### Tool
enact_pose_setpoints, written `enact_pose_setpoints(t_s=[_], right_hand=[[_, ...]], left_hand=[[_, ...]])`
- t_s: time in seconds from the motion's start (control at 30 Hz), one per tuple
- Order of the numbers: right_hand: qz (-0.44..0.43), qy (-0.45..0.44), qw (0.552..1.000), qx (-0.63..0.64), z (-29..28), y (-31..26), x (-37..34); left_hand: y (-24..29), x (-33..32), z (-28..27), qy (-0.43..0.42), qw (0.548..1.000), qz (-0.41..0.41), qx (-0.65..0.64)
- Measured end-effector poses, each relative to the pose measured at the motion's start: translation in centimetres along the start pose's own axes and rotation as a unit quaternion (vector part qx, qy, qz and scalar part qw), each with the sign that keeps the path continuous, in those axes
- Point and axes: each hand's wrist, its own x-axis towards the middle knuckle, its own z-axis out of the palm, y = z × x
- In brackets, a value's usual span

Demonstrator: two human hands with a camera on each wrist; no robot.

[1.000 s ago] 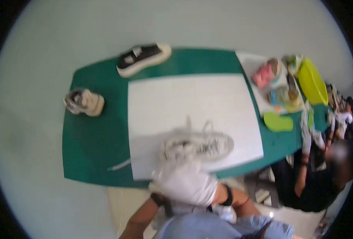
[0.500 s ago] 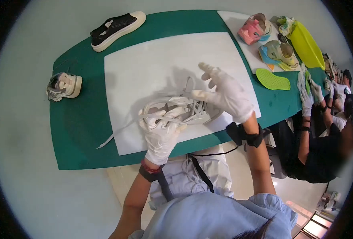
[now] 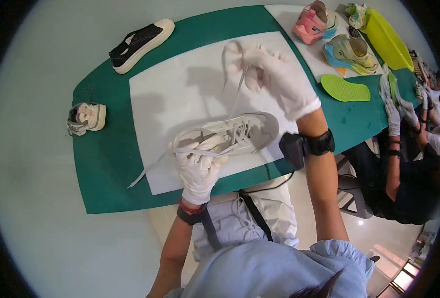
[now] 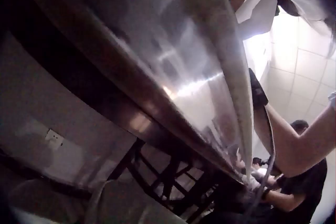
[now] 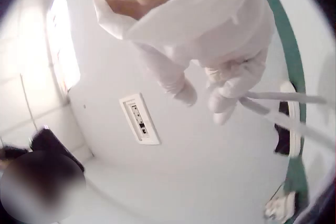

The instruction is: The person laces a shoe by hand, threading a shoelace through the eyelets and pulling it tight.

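A white sneaker [image 3: 260, 133] lies on the white mat [image 3: 155, 99], its toe pointing right. My gloved left hand [image 3: 198, 171] holds it at the heel end, with fingers reaching into the opening. Beyond the shoe, my gloved right hand [image 3: 284, 79] is raised and pinches a white shoelace [image 3: 239, 94] that runs up from the eyelets. In the right wrist view, two strands of that lace [image 5: 286, 97] come out from between the fingertips. Another length of lace [image 3: 138, 180] crosses the left hand and trails onto the green table. The left wrist view does not show the hand.
A black slip-on shoe [image 3: 143, 45] lies at the back left of the green table [image 3: 110, 174], and a small beige sneaker [image 3: 87, 118] at its left edge. On the right are a pink shoe [image 3: 310, 26], a multicoloured shoe [image 3: 349, 53], a green insole [image 3: 345, 88] and a yellow-green basin [image 3: 389, 39]. Another person works beyond.
My right hand was open above the sneaker's toe; it has moved up and away and now pinches the lace, drawing it upward. The left hand keeps its hold at the heel.
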Motion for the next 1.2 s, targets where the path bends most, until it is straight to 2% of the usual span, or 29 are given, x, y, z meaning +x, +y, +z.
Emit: enact_pose_setpoints(t_s=[0.03, 0.07, 0.1, 0.13, 0.17, 0.27, 0.33, 0.43, 0.53, 0.73, 0.83, 0.93, 1.03, 1.13, 1.2], right_hand=[[-0.01, 0.06, 0.997, -0.053, -0.4, 0.0, 0.8], [-0.127, 0.119, 0.961, -0.213, -1.7, 2.5, 2.3], [-0.098, 0.137, 0.91, -0.379, -2.1, 2.3, 1.8], [-0.067, 0.152, 0.829, -0.533, -2.5, 1.6, 1.3], [-0.035, 0.162, 0.722, -0.672, -3.0, 1.0, 0.8], [0.021, 0.123, 0.84, -0.528, -2.8, 0.5, -1.8], [0.049, 0.082, 0.897, -0.432, -2.0, 0.6, -3.9], [-0.059, 0.07, 0.949, -0.303, -0.2, 3.8, -7.5], [-0.199, 0.011, 0.918, -0.342, 0.7, 6.3, -9.1], [-0.26, 0.016, 0.898, -0.354, 1.1, 7.6, -8.7], [-0.242, -0.077, 0.909, -0.33, 0.6, 8.0, -7.3], [-0.138, -0.102, 0.897, -0.406, 0.6, 5.6, -6.5], [-0.261, -0.158, 0.798, -0.519, 0.3, 4.7, -5.8], [-0.219, -0.184, 0.792, -0.539, 0.4, 4.9, -5.0], [-0.232, -0.205, 0.801, -0.512, -0.2, 5.1, -4.5]], left_hand=[[0.1, -0.2, 0.0, -0.005, 1.0, -0.011, 0.003], [0.2, -0.2, -0.2, -0.003, 1.0, -0.003, 0.001], [0.3, 0.2, -0.3, 0.001, 1.0, 0.003, -0.002], [0.3, 0.5, -0.4, 0.006, 1.0, 0.01, -0.005], [0.3, 0.5, -0.4, 0.014, 1.0, 0.015, -0.004], [0.4, 0.5, 0.0, 0.04, 0.999, 0.031, 0.006], [0.2, 0.6, 0.0, 0.047, 0.998, 0.044, 0.015], [-0.1, 0.0, 0.3, 0.03, 0.999, 0.027, 0.02], [0.1, 0.0, 0.3, 0.023, 1.0, 0.005, 0.016], [0.6, 0.7, -0.5, 0.021, 1.0, 0.01, 0.018], [1.0, 0.6, -0.5, 0.016, 1.0, -0.015, -0.002], [1.1, 0.8, -0.5, 0.008, 1.0, -0.007, 0.001], [0.5, 0.8, -0.5, 0.001, 1.0, 0.024, 0.007], [0.7, 0.8, -0.2, 0.021, 1.0, 0.013, 0.006], [2.0, 1.7, -0.9, 0.012, 0.999, -0.038, -0.001]])
